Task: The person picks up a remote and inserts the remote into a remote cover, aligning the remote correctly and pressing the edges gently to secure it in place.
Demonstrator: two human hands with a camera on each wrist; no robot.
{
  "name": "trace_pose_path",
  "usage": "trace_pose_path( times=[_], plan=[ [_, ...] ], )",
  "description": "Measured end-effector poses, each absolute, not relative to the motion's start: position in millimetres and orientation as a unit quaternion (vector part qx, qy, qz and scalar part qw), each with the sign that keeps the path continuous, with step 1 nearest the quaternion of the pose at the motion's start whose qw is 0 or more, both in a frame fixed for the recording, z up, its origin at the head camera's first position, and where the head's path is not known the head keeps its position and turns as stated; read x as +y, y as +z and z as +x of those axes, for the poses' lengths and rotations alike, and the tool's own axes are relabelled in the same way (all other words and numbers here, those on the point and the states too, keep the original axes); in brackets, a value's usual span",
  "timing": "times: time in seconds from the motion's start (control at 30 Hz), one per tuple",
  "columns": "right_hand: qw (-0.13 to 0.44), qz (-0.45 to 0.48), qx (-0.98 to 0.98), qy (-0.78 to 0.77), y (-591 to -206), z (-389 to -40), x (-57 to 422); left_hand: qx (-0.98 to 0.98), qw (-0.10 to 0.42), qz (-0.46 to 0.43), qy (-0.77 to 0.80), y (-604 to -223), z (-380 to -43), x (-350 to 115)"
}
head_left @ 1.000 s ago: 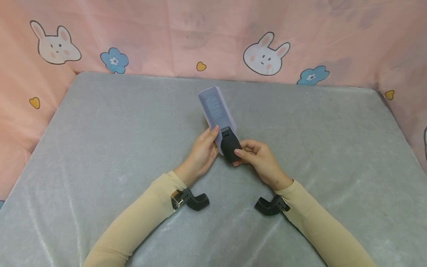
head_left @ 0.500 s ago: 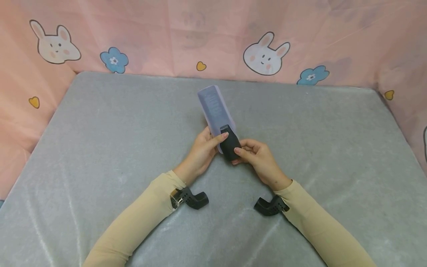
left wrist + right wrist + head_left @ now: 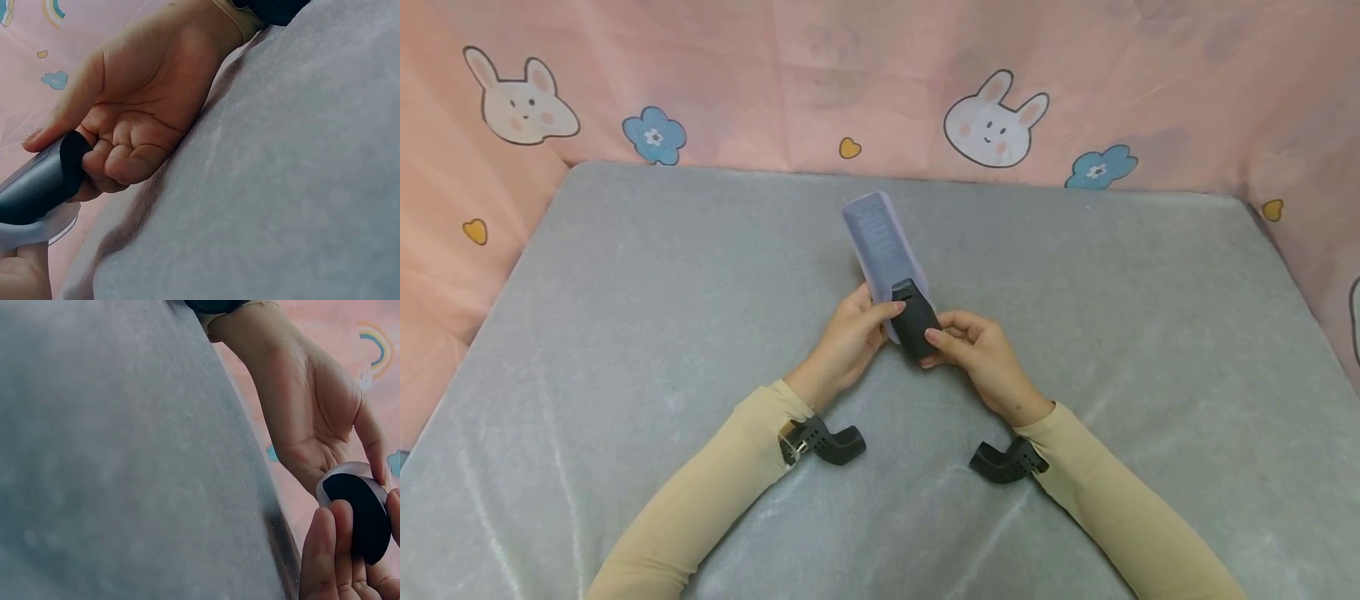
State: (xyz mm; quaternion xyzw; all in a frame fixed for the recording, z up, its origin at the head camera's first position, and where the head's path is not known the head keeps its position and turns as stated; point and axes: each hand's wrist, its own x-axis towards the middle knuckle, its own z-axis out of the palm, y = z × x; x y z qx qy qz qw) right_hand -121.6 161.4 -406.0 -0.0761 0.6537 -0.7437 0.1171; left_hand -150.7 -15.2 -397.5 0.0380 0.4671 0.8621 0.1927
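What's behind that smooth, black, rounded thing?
A long, pale purple, plastic-looking case, sticking out past the black thing. The part directly behind is covered, so I can't see that.

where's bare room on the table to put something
Grey table is bare outward from left sleeve and right sleeve to the pink cloth. Crowded: the middle, where left hand and right hand hold purple case and black piece.

seeing faint lines of print (image 3: 878,232) on the pale lilac case (image 3: 887,260); reading no word, number or brand there.
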Motion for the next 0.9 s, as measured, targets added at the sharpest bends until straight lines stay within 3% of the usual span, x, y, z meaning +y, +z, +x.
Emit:
trace_pose_path(
  times=[0.9],
  plan=[
    [0.116, -0.067, 0.648, -0.749, -405.7, -121.2, 160.2, 0.428, 0.194, 0.024, 0.882, -397.2, -151.8, -15.4]
  ],
)
